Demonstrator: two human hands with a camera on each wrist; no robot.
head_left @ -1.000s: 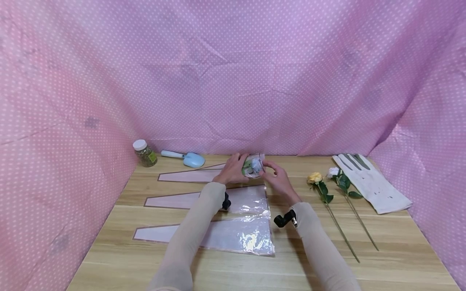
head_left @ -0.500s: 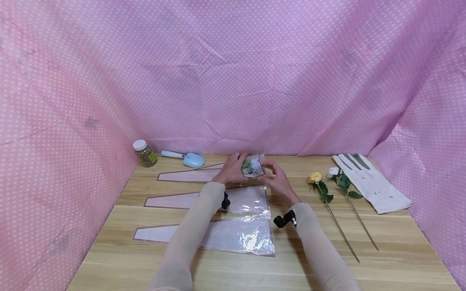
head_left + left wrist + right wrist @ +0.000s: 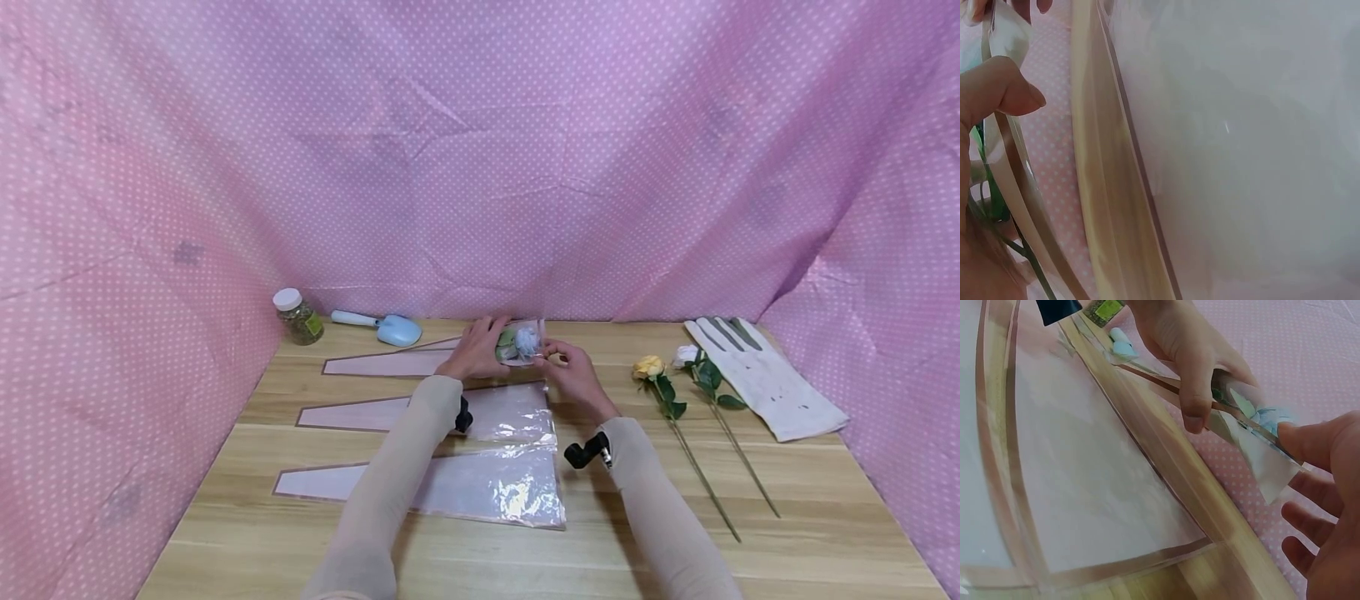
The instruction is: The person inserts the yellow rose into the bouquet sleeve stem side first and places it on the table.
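At the back of the table my left hand [image 3: 474, 350] grips a tapered clear sleeve [image 3: 1266, 469] with a brown border. Inside it lies a pale blue flower [image 3: 526, 342] with green leaves. In the left wrist view its green stem [image 3: 1030, 257] runs down within the sleeve, beside the left thumb [image 3: 1019, 97]. My right hand [image 3: 576, 379] pinches the sleeve's wide end by the bloom, thumb on the edge in the right wrist view, the other fingers [image 3: 1310, 525] loosely bent. The left palm hides part of the sleeve.
Two more flat sleeves [image 3: 487, 483] lie under and beside the left forearm. A yellow rose [image 3: 649, 367], a white rose [image 3: 686, 357] and white gloves [image 3: 780, 383] lie to the right. At the back left are a lidded jar [image 3: 300, 321] and a blue trowel [image 3: 397, 331].
The right fingers have closed in on the sleeve's wide end, and the flower has turned slightly and shows more fully. The left hand has hardly moved.
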